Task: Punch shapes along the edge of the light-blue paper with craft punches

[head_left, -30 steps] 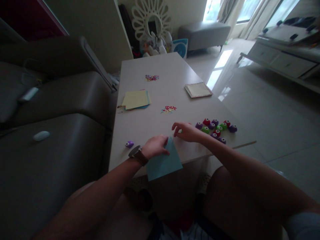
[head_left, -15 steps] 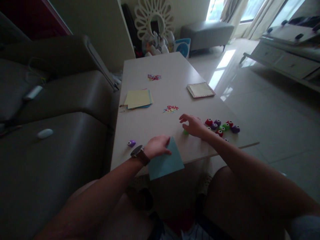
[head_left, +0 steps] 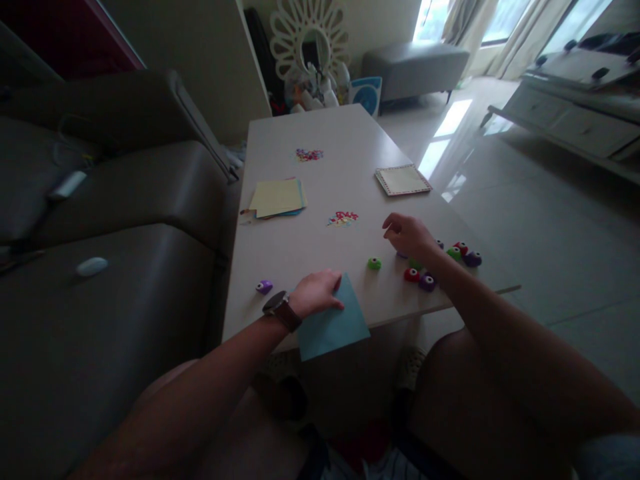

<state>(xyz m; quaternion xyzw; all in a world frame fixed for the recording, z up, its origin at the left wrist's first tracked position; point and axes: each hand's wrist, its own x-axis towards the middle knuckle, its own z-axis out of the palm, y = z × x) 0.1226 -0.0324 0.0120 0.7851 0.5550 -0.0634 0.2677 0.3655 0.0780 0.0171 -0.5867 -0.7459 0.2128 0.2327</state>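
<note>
A: Currently, where does the left hand (head_left: 316, 293) sit?

B: It lies palm down on the blue paper sheet (head_left: 333, 320) at the near edge of the counter (head_left: 345, 133). The fingers press flat on the sheet, so this grip pins the paper without curling around it. The near half of the sheet overhangs the counter edge. A wristwatch (head_left: 281, 309) is on that wrist.

A: And the right hand (head_left: 407, 233)?

B: It hovers over the cluster of small punches (head_left: 450, 257) on the right side of the counter. The fingers are loosely curled; whether this grip closes on a punch cannot be determined, since the hand covers the pieces below it.

A: Position of the separate punches?

B: A green punch (head_left: 374, 263) stands alone between the two hands, apart from both. A red punch (head_left: 411, 274) and a purple one (head_left: 427, 282) lie just beside the right wrist. Another purple punch (head_left: 264, 287) lies left of the left hand, near it but not touching.

A: Other items?

B: A stack of coloured paper (head_left: 277, 197) lies toward the left edge, a bordered pad (head_left: 403, 180) toward the right edge, and two piles of punched scraps (head_left: 343, 218) lie along the centre line.
</note>
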